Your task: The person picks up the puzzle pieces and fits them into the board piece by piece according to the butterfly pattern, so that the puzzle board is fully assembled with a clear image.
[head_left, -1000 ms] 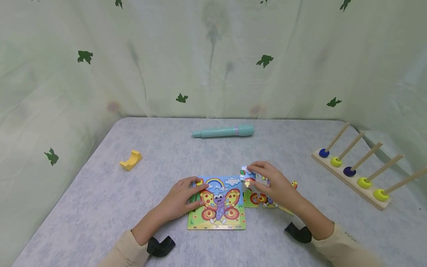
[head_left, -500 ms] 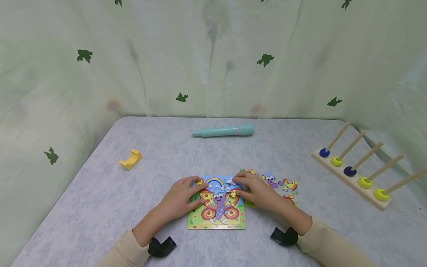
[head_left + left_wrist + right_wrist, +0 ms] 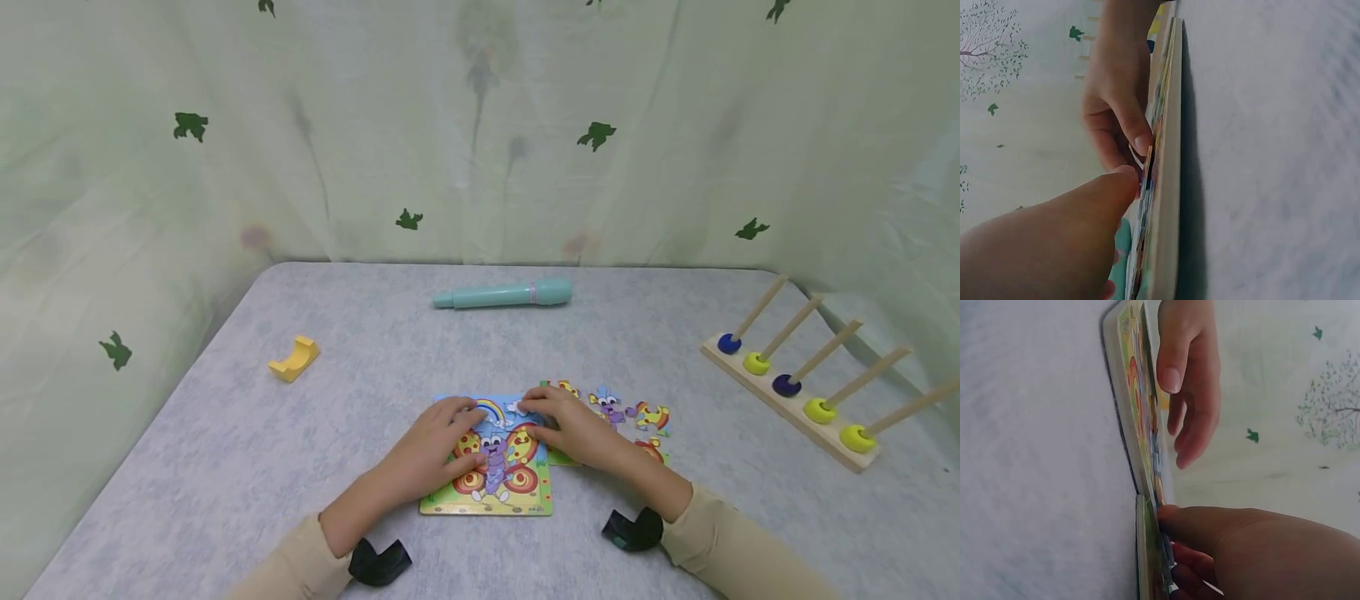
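A butterfly jigsaw puzzle (image 3: 495,483) in a flat tray lies in front of me, with a rainbow and sky at its top. My right hand (image 3: 577,429) is at its upper right corner and pinches a puzzle piece (image 3: 1149,156), which appears slightly tilted against the surface in the left wrist view. Most of that piece is hidden by the fingers. My left hand (image 3: 431,446) is over the left half of the puzzle, fingers loosely extended; in the right wrist view the same left hand (image 3: 1191,381) appears just above the picture, holding nothing.
Several loose puzzle pieces (image 3: 651,417) lie to the right, beside a second puzzle board (image 3: 562,458) partly under my right hand. A teal pen-shaped toy (image 3: 498,295) lies behind. A yellow curved block (image 3: 295,360) is at left, a wooden peg stand (image 3: 795,402) with beads at right.
My right hand has moved left with the puzzle piece, from above the second board to the puzzle's upper right corner. My left hand has shifted right over the picture.
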### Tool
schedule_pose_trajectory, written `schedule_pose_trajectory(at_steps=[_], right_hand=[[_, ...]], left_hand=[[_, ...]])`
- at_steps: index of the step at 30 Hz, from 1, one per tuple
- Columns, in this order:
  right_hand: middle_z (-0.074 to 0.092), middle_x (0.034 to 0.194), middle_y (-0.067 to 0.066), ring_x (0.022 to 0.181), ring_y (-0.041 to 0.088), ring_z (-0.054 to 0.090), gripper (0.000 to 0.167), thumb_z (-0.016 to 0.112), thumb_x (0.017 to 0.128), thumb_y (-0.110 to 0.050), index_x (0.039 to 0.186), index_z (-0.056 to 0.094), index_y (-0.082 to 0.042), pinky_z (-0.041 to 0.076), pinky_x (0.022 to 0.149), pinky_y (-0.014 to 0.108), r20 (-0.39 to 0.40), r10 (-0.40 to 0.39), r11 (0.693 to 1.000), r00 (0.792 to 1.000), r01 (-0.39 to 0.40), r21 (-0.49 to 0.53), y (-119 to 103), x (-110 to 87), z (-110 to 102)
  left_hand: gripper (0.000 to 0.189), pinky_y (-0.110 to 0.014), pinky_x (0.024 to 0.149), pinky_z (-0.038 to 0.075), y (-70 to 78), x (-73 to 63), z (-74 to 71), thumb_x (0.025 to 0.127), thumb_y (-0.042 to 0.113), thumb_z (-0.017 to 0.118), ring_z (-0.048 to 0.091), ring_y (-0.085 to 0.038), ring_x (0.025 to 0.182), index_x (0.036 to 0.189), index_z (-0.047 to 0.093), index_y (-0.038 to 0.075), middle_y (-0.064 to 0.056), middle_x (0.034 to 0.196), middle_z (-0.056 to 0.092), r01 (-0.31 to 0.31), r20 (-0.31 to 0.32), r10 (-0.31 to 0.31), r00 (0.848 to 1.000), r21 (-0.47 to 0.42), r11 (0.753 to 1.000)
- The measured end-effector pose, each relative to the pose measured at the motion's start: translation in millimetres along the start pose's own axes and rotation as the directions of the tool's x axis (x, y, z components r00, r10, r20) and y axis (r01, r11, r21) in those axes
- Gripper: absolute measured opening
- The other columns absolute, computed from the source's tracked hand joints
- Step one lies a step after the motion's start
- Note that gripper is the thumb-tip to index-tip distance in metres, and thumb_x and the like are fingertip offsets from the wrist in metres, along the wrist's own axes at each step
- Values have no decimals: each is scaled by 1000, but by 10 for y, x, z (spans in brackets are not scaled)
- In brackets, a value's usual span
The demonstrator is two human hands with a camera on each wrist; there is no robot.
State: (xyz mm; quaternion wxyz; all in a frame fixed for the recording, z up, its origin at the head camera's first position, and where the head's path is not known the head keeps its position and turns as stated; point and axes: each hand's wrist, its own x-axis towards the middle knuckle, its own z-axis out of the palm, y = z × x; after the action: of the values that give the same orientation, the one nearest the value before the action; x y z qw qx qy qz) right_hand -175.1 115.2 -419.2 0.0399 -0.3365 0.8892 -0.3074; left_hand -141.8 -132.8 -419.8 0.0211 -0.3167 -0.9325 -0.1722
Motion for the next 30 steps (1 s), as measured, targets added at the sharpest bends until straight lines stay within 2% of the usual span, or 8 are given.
schedule_pose_trajectory(at_steps=[3,6,12,18,23,26,30], right_hand=[[51,117,4,108,20,46,35,62,85,-16,119,59,-7,41,88,38,-1,-4,1000,1000,4,23,0,0,-1],[51,115,5,107,21,47,34,63,85,-15,118,60,-7,41,87,39,-2,-23,999,1000,23,35,-1,9,-3],[51,114,6,105,22,46,34,64,84,-17,116,61,-5,40,87,41,-4,-33,999,999,33,29,-6,15,-1],[49,115,5,105,22,44,39,66,82,-29,118,61,-14,37,87,42,-1,-63,996,998,62,-66,4,9,40],[50,114,3,102,20,45,39,67,81,-30,118,61,-18,38,86,40,-21,-35,993,999,32,-117,-17,15,73],[49,114,3,102,19,44,39,68,80,-29,117,61,-19,37,86,40,-28,-13,993,1000,9,-117,-29,17,78],[48,114,2,104,20,44,39,68,80,-30,118,61,-20,37,87,41,-25,10,994,1000,-12,-110,-37,19,78]], left_hand=[[53,-40,101,25,19,24,34,88,46,51,31,-21,123,135,43,22,-7,134,37,-80,37,79,996,21,997],[51,-41,101,22,34,37,62,89,46,49,30,-23,122,135,42,27,-7,134,37,-125,74,120,990,67,990],[48,-43,100,23,64,47,70,89,42,52,32,-24,120,133,45,27,-8,132,38,-144,69,138,988,86,986],[48,-42,100,23,98,47,55,88,44,51,30,-24,121,133,45,27,-8,133,38,-119,85,112,990,86,989],[52,-45,101,22,113,17,21,88,44,51,28,-26,125,135,44,23,-9,136,35,-98,98,89,991,89,991],[57,-45,102,21,102,-34,-30,87,47,51,28,-28,126,135,43,18,-9,138,34,-52,93,46,995,58,997],[65,-45,102,22,42,-152,-116,85,50,53,26,-28,127,136,40,13,-10,141,30,53,85,-51,995,-17,998]])
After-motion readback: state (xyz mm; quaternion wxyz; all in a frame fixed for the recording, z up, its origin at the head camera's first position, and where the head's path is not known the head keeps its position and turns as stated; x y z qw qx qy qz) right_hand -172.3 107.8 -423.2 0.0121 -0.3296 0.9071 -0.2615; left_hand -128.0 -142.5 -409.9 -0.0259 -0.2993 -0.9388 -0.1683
